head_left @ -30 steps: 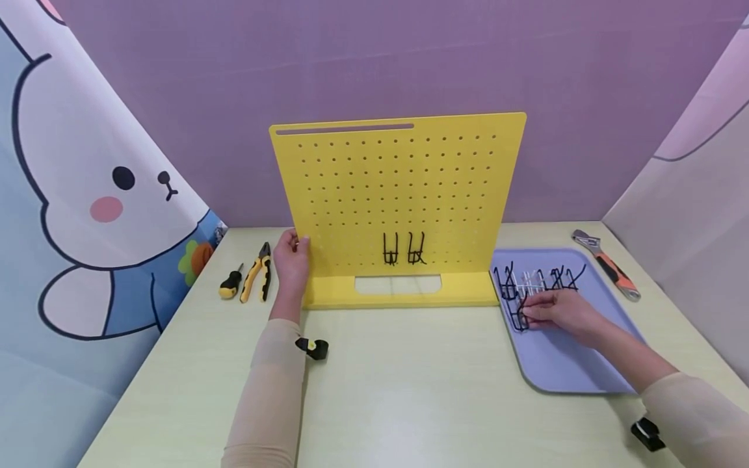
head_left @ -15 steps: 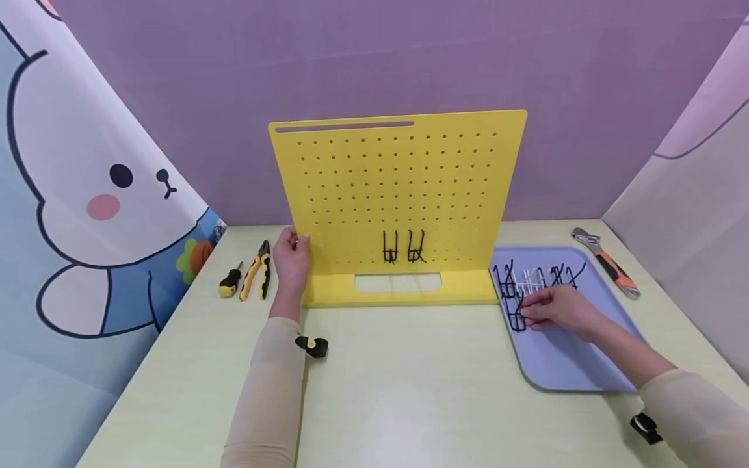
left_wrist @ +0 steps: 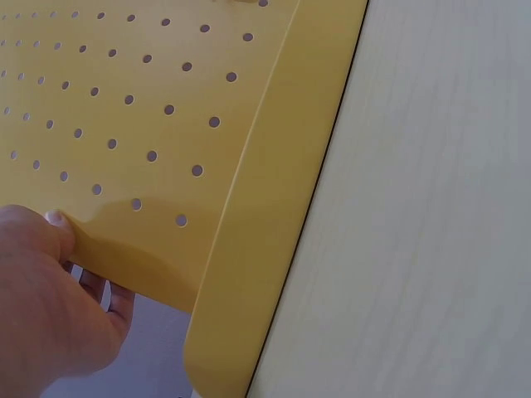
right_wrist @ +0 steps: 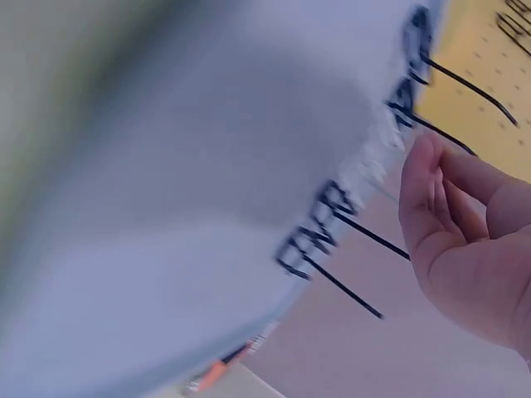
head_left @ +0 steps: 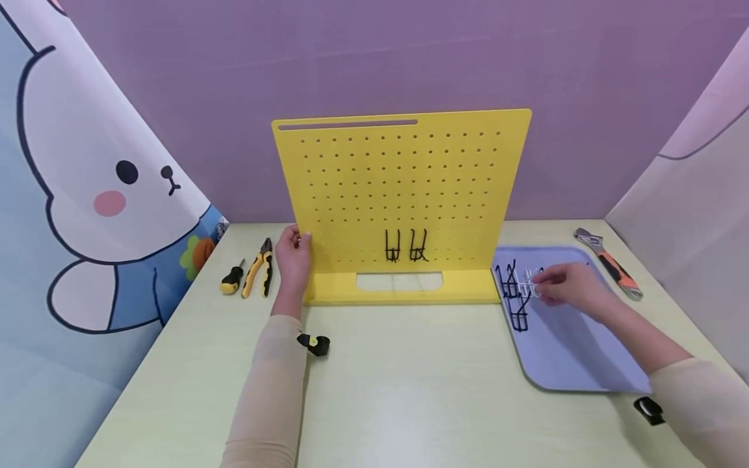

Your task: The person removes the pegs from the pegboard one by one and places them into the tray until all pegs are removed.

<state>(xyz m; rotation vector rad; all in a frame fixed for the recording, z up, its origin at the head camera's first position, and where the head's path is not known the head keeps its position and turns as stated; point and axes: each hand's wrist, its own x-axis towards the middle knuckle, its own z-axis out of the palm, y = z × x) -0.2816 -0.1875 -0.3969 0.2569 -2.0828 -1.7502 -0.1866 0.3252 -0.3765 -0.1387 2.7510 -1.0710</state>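
Note:
My left hand (head_left: 294, 263) grips the left edge of the upright yellow pegboard (head_left: 345, 244). In the left wrist view the thumb lies on the front face, with the other fingers behind the edge. Two black wire hooks (head_left: 393, 249) hang side by side low on the board. Over the lilac tray (head_left: 579, 364), my right hand (head_left: 570, 289) has its thumb and fingertips close together, with nothing visible between them. The fingertips are beside white wire hooks (head_left: 528, 286) in the tray. A black wire hook (head_left: 519, 314) lies nearer the front; others are partly hidden by the hand.
Left of the board lie a stubby screwdriver (head_left: 232, 279) and yellow-black pliers (head_left: 257, 270). An adjustable wrench (head_left: 611, 265) lies right of the tray. The tray's corner stands close to the board's base (head_left: 462, 296).
My right hand has left the front black hook and moved up and back toward the white hooks; that black hook stays in the tray. My left hand has kept its grip on the board.

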